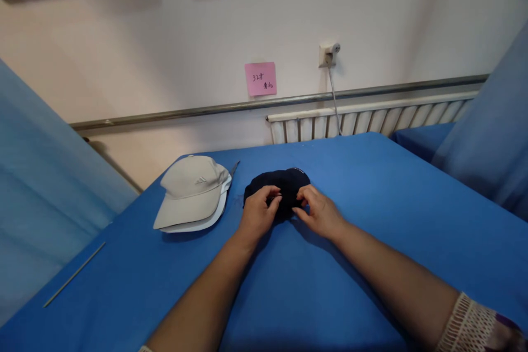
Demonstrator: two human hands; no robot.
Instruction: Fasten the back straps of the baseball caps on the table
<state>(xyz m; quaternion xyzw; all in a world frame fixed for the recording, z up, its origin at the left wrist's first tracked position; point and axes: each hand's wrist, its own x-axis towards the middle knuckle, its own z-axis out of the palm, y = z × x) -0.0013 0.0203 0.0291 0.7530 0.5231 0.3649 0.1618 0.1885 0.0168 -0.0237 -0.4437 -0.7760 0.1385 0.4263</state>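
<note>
A black cap lies on the blue table cover, its brim edge showing at the back right. My left hand pinches the near left part of this cap between thumb and fingers. Opposite it, my right hand is closed on the near right part, thumb below and fingers above. The dark cloth between my fingertips hides its own details, so I cannot tell which part is gripped. To the left sits a light grey cap, stacked on a white cap, brims facing me.
A thin stick lies near the left edge of the blue table. Blue curtains hang at both sides. Behind are a radiator, a metal rail, a plugged socket and a pink note.
</note>
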